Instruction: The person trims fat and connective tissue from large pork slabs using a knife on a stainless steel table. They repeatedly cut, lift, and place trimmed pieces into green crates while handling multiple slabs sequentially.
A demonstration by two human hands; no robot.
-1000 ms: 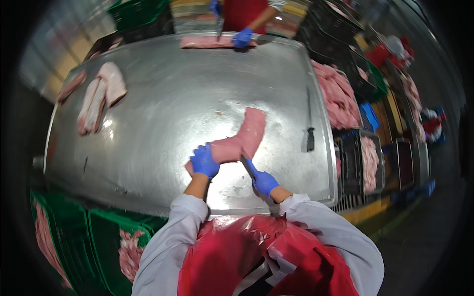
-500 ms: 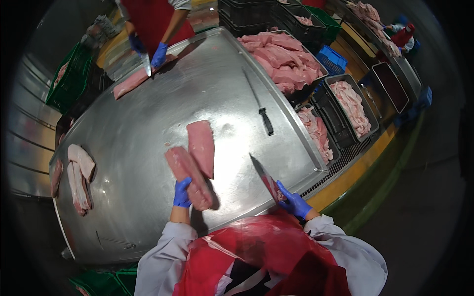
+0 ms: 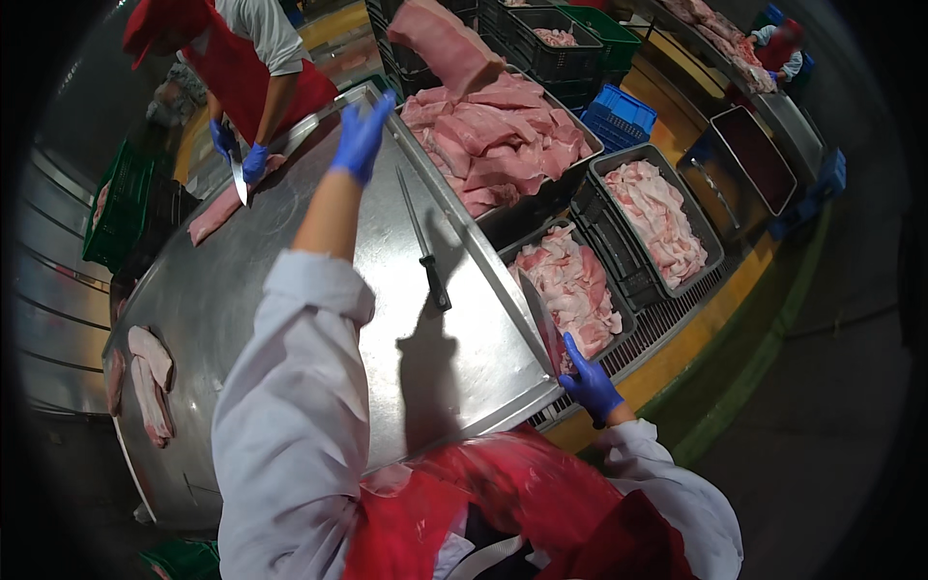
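My left hand (image 3: 362, 140), in a blue glove, is stretched out over the far right of the steel table (image 3: 290, 227), fingers spread and holding nothing. Beyond its fingertips a long pink piece of meat (image 3: 447, 46) hangs in the air, apart from the hand, by the crate of pink meat pieces (image 3: 493, 135). My right hand (image 3: 592, 389), also blue-gloved, grips a knife (image 3: 541, 319) at the table's near right corner. Its blade points up and away, beside a crate of pale trimmings (image 3: 568, 290). A sharpening steel with a black handle (image 3: 435, 283) lies on the table.
Across the table a co-worker in a red apron (image 3: 242, 82) cuts a strip of meat (image 3: 215, 215) with a knife. More trimmings fill another black crate (image 3: 657, 217). Pale pieces (image 3: 152, 387) lie at the table's left. A blue crate (image 3: 622, 114) stands behind.
My left arm has swung forward and right, and the hand has let go of meat. Two pieces no longer show mid-table. My right hand with the knife moved slightly right; the view shifted right.
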